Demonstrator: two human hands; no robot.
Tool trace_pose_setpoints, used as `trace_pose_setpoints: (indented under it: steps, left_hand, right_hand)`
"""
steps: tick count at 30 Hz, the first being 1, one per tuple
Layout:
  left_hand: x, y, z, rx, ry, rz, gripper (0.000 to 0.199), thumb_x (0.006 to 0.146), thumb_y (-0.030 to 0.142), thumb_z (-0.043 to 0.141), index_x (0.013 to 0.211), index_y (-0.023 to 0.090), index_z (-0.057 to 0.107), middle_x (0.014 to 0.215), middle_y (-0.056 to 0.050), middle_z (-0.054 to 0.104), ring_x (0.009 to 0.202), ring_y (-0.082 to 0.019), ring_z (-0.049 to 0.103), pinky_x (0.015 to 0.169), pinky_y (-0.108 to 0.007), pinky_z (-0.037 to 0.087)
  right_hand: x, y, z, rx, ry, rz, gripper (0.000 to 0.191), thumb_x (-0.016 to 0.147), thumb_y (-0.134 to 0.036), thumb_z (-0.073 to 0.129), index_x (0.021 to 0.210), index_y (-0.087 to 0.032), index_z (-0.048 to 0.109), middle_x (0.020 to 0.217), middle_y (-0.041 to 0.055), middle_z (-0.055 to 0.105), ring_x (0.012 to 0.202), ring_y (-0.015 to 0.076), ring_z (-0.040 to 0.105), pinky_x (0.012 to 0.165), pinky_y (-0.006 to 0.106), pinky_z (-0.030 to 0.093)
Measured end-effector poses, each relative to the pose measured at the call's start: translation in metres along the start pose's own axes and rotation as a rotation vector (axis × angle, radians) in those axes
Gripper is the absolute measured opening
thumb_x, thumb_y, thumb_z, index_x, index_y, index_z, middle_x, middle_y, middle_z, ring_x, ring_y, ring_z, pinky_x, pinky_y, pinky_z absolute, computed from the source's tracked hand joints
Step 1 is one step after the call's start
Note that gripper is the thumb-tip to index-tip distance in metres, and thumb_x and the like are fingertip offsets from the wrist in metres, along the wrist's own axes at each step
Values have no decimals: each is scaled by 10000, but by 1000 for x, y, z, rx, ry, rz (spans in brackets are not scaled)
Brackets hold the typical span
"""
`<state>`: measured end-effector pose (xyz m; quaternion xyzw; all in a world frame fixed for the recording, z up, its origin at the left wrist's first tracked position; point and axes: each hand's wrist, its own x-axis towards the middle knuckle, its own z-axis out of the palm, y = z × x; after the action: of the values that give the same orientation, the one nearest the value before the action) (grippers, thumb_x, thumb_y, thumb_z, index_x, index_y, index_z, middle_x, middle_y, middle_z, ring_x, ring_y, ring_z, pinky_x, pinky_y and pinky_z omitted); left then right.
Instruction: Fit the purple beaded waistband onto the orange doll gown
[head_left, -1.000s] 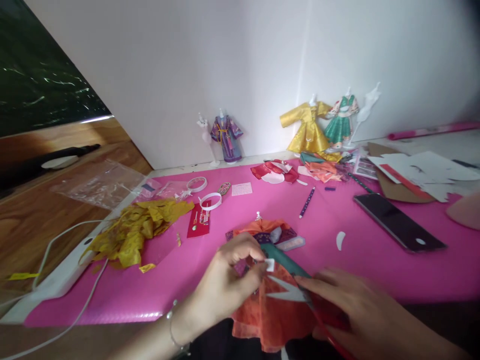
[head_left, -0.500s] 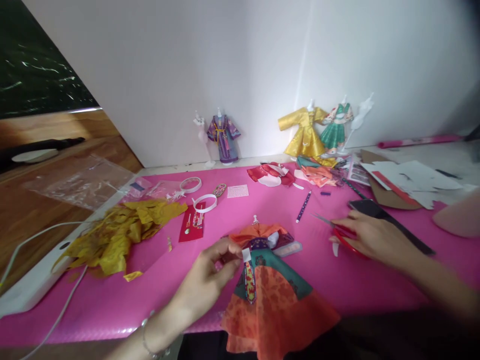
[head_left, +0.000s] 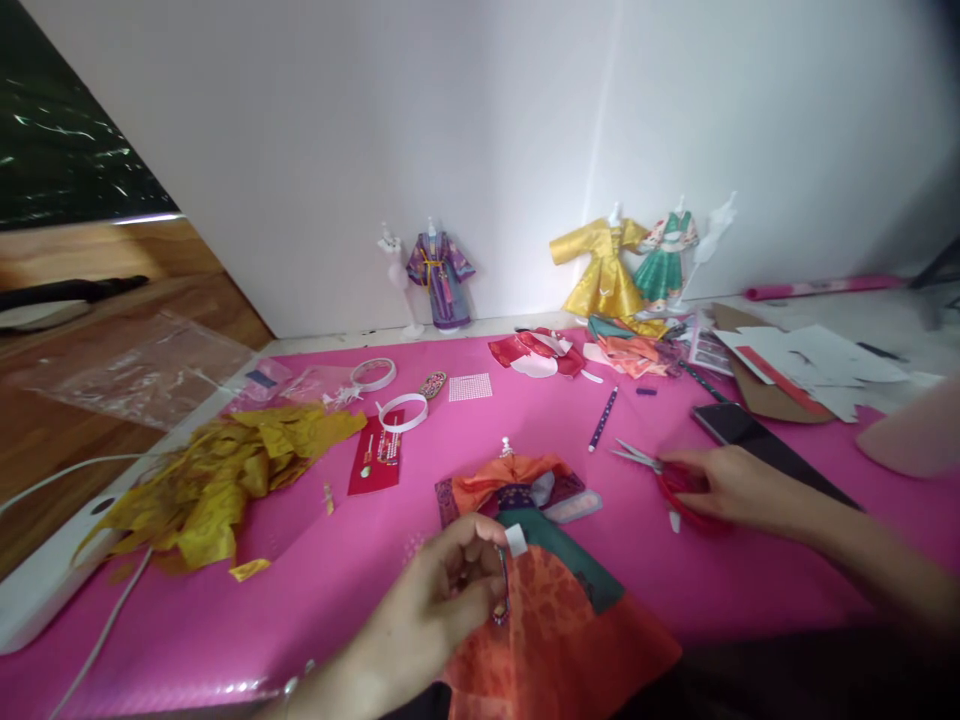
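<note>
My left hand (head_left: 450,590) is closed in a pinch on a small patterned strip with a beaded edge. A white tab (head_left: 517,541) sticks out past the fingertips, and most of the strip is hidden by the hand. Behind it lies a doll dress (head_left: 555,620) with an orange top, a green waist panel and a long orange skirt, hanging over the table's front edge. My right hand (head_left: 731,487) is around the red handles of the scissors (head_left: 637,455), whose blades are slightly apart and point left over the table.
On the pink table cover (head_left: 300,600) are yellow fabric scraps (head_left: 217,480), a red card (head_left: 373,465), tape rolls (head_left: 403,412), a pearl sheet (head_left: 470,387), a pen (head_left: 603,420) and a phone (head_left: 772,455). Dressed miniature mannequins (head_left: 442,280) stand along the white wall.
My left hand has moved right and down over the skirt with the strip, which has turned and is now mostly covered. The scissors' blades have spread slightly in my right hand.
</note>
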<state>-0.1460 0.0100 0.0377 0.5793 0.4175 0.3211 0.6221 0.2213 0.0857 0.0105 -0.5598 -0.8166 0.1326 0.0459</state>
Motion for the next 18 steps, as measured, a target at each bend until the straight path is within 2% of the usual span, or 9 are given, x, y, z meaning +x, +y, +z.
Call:
trace_pose_setpoints:
  steps: [2,4,6,8,10,12,15,18]
  left_hand:
    - [0,0,5,-42,-28,-8,184,829,251,600,994,193,543,712,44,468,648,-115,418,607,-254,348]
    - [-2,1,7,-41,-51,-8,209,822,228,593,1019,190,538,714,43,466,647,-116,409,605,-259,340]
    - [-3,2,7,-29,-72,-12,223,801,193,589,1019,188,539,717,40,472,649,-115,410,602,-261,327]
    - [-4,4,7,-41,-87,-16,235,780,169,586,1010,184,540,707,45,459,640,-110,397,593,-257,314]
    - [-5,5,8,-61,-110,-27,231,780,164,579,1006,181,534,692,54,437,624,-104,372,576,-250,298]
    - [-5,6,10,-53,-134,-38,201,802,165,564,999,184,524,689,57,427,614,-102,360,559,-247,285]
    - [-5,6,12,19,-156,-34,162,834,143,535,987,196,520,691,63,405,606,-100,347,548,-245,280]
    - [-6,5,12,99,-159,-12,178,849,101,501,992,204,526,717,60,421,618,-100,368,559,-239,308]
  right_hand:
    - [-3,-1,-2,76,-53,-53,146,896,-297,528,897,-229,658,628,9,680,523,180,614,486,286,397]
    - [-6,2,-2,93,-49,-68,184,898,-272,518,985,-232,675,598,0,663,510,176,607,478,282,395]
    - [-9,5,-1,56,24,-49,248,879,-280,552,1083,-241,687,668,14,710,568,201,654,520,295,439]
    - [-10,-2,-2,46,139,-9,240,866,-336,589,1054,-247,709,812,44,762,675,248,699,594,335,494]
    - [-11,-25,-6,142,209,13,230,901,-390,555,971,-244,717,910,63,771,756,267,707,645,361,521]
    - [-12,-61,-11,341,179,-44,237,918,-419,552,911,-236,703,894,54,756,807,240,696,667,324,528]
    - [-9,-116,-16,451,81,-152,162,898,-300,577,784,-226,666,696,-9,676,606,147,606,522,243,446]
    - [-3,-147,-15,533,74,-253,131,868,-188,577,763,-215,651,696,-23,647,577,106,559,509,209,408]
